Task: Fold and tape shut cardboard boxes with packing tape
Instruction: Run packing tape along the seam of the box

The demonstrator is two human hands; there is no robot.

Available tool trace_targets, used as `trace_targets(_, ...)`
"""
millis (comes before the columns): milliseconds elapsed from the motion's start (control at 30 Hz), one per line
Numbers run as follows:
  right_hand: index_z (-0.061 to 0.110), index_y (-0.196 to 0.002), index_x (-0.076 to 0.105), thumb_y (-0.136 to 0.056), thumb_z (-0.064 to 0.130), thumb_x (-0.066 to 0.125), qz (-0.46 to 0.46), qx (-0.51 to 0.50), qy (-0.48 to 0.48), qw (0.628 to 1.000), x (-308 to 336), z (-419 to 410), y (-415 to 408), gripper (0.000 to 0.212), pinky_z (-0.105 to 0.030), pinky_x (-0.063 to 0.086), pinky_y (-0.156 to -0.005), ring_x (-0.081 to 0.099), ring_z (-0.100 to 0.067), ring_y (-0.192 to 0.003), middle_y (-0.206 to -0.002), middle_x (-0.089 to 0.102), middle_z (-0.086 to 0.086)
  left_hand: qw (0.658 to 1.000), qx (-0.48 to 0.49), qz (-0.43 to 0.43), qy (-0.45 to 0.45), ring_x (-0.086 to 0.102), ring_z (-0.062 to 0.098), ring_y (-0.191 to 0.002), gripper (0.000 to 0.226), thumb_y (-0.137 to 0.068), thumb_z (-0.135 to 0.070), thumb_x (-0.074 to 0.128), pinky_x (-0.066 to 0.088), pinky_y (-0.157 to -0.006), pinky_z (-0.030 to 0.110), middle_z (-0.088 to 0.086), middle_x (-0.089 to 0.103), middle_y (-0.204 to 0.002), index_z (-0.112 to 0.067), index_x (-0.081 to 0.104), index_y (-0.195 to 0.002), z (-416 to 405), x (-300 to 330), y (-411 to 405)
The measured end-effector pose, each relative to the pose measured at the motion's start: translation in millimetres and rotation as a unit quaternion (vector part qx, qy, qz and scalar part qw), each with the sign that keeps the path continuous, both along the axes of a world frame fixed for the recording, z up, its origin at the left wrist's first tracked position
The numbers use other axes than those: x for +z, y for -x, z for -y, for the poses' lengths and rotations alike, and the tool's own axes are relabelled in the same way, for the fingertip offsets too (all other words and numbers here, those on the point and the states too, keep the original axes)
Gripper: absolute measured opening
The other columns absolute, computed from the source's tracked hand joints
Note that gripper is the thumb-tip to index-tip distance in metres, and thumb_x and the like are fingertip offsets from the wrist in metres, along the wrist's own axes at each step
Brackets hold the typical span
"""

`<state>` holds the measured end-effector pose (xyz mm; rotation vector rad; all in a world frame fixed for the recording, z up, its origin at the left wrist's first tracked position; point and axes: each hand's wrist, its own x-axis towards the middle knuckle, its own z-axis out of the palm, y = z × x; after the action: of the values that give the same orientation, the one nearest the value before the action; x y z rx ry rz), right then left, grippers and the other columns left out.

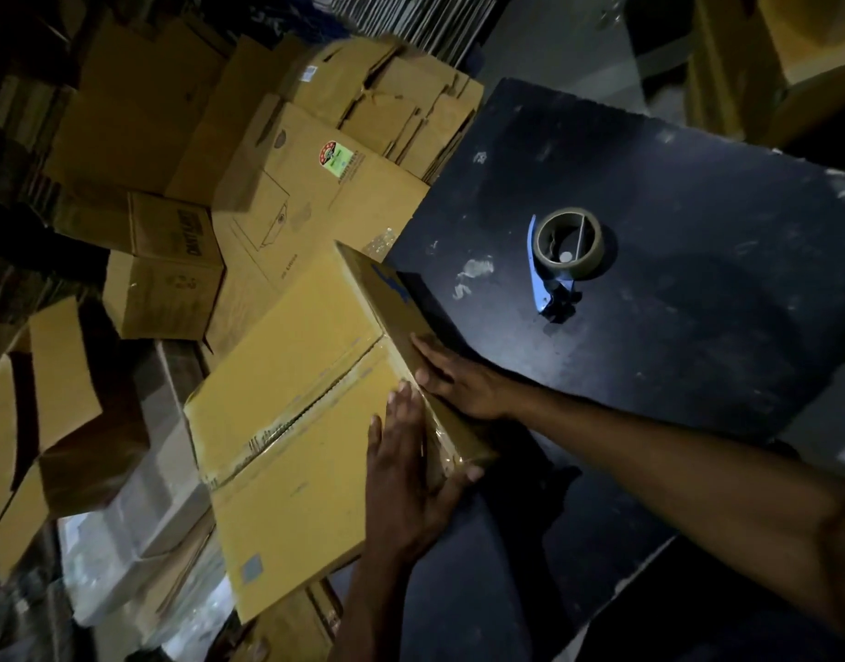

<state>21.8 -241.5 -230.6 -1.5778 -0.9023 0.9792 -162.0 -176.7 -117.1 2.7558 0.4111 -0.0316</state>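
Observation:
A closed yellow cardboard box sits at the left edge of a dark table, with clear tape running along its top seam and down over its near side. My left hand lies flat with straight fingers on the box's top near the taped edge, its thumb over the side. My right hand presses flat against the box's side face where the tape comes down. A roll of packing tape in a blue dispenser lies on the table, apart from both hands.
Assembled and flat cardboard boxes pile up to the left and behind the table. An open box stands at the far left. More cartons stand at the top right.

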Motion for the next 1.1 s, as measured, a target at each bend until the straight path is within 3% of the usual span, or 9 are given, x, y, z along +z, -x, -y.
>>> trace_targets(100, 0.030, -0.172, 0.006, -0.105, 0.071, 0.040, 0.059, -0.011, 0.022, 0.998, -11.6, 16.4, -7.1, 0.085, -0.040, 0.011, -0.133, 0.004, -0.009, -0.163, -0.179, -0.002, 0.004, 0.995, -0.031, -0.016, -0.092, 0.011, 0.030, -0.170, 0.117, -0.093, -0.081, 0.064, 0.020, -0.131, 0.068, 0.009, 0.011, -0.183, -0.006, 0.021, -0.173, -1.3, -12.4, -0.9)
trace_targets(267, 0.040, -0.170, 0.001, -0.098, 0.070, 0.059, -0.013, -0.028, -0.062, 0.998, 5.9, 29.5, -1.8, 0.097, -0.034, 0.011, -0.129, -0.002, -0.005, -0.163, -0.178, -0.008, 0.013, 0.993, -0.066, -0.022, -0.091, 0.007, 0.035, -0.170, 0.133, -0.084, -0.088, 0.069, 0.018, -0.131, 0.070, 0.014, 0.007, -0.183, -0.003, 0.018, -0.172, -5.9, -11.8, 0.9)
trace_targets(400, 0.038, -0.170, 0.001, -0.092, 0.081, 0.057, 0.075, -0.013, -0.022, 0.997, -16.9, 35.8, 10.3, 0.106, -0.043, 0.012, -0.133, -0.003, -0.010, -0.164, -0.179, -0.007, 0.006, 0.992, -0.087, -0.067, -0.066, -0.001, 0.036, -0.170, 0.151, -0.072, -0.100, 0.065, 0.009, -0.133, 0.069, 0.013, -0.004, -0.184, -0.004, 0.008, -0.174, -8.6, -3.7, 1.9)
trace_targets(533, 0.036, -0.171, 0.008, -0.095, 0.068, 0.067, 0.065, -0.044, -0.025, 0.997, -12.9, 53.4, 2.6, 0.101, -0.014, 0.002, -0.124, 0.004, -0.001, -0.162, -0.179, 0.001, 0.010, 0.995, -0.061, -0.079, 0.012, -0.007, 0.026, -0.170, 0.121, -0.092, -0.084, 0.058, 0.006, -0.134, 0.067, 0.000, -0.009, -0.184, -0.018, 0.000, -0.176, -12.0, 9.3, -0.6)
trace_targets(633, 0.029, -0.172, 0.012, -0.102, 0.059, 0.061, 0.021, -0.044, -0.043, 0.998, -3.5, 53.7, 9.0, 0.090, 0.002, 0.000, -0.113, 0.009, -0.002, -0.160, -0.177, 0.009, 0.008, 0.995, -0.062, -0.081, -0.014, -0.005, 0.024, -0.170, 0.108, -0.100, -0.068, 0.062, 0.012, -0.134, 0.066, -0.003, -0.007, -0.184, -0.019, 0.003, -0.176, -17.6, 5.2, 0.2)
trace_targets(733, 0.041, -0.169, 0.020, -0.099, 0.074, 0.055, -0.007, -0.022, -0.024, 0.999, -7.0, 52.1, 25.4, 0.084, -0.020, 0.020, -0.127, 0.021, 0.001, -0.157, -0.175, 0.020, 0.012, 0.992, -0.071, -0.065, -0.079, 0.001, 0.027, -0.170, 0.102, -0.104, -0.063, 0.061, 0.018, -0.133, 0.066, 0.004, -0.001, -0.184, -0.011, 0.010, -0.175, -18.1, -6.8, 3.5)
trace_targets(867, 0.051, -0.158, 0.043, -0.094, 0.077, 0.059, -0.096, -0.051, -0.017, 0.994, -28.4, 63.0, 33.1, 0.070, -0.037, 0.038, -0.125, 0.042, -0.001, -0.149, -0.165, 0.041, 0.019, 0.990, -0.069, -0.044, -0.119, 0.005, 0.029, -0.170, 0.101, -0.104, -0.059, 0.064, 0.022, -0.131, 0.066, 0.009, 0.004, -0.184, -0.009, 0.011, -0.175, -16.6, -16.7, 6.6)
trace_targets(1000, 0.042, -0.154, 0.054, -0.091, 0.071, 0.067, -0.223, -0.093, -0.034, 0.970, -24.7, 74.3, 36.3, 0.070, -0.032, 0.039, -0.123, 0.047, -0.002, -0.145, -0.162, 0.049, 0.011, 0.991, -0.077, -0.004, -0.105, 0.011, 0.032, -0.170, 0.101, -0.103, -0.053, 0.069, 0.024, -0.129, 0.070, 0.010, 0.010, -0.184, -0.013, 0.011, -0.175, -14.8, -16.8, 8.9)
trace_targets(1100, 0.052, -0.154, 0.047, -0.079, 0.082, 0.075, -0.178, -0.061, -0.012, 0.982, -17.5, 73.9, 39.9, 0.085, -0.031, 0.043, -0.118, 0.050, -0.002, -0.142, -0.162, 0.047, 0.017, 0.994, -0.067, 0.008, -0.092, 0.013, 0.030, -0.169, 0.101, -0.101, -0.055, 0.073, 0.022, -0.131, 0.069, 0.008, 0.013, -0.183, -0.014, 0.018, -0.175, -14.1, -16.1, 7.4)
